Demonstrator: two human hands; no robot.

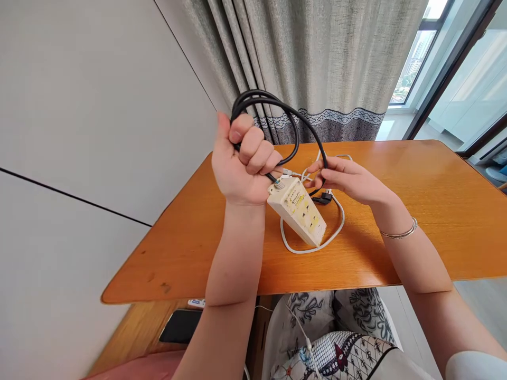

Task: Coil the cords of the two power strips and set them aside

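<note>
My left hand point(243, 161) is raised above the wooden table point(415, 211), fist closed round looped coils of a black power cable point(277, 103). The cable runs down into a cream power strip point(299, 210), which hangs tilted under that fist with its far end near the tabletop. My right hand point(348, 179) pinches the same black cable where it curves down on the right, close to its black plug point(324, 198). A silver bracelet point(400, 232) circles my right wrist.
A thin white cable point(317, 247) lies looped on the table round the strip. Grey curtains point(317, 63) hang behind the table, a plain wall to the left, windows at right. A dark phone point(180, 326) rests on a lower wooden ledge. Patterned fabric covers my lap.
</note>
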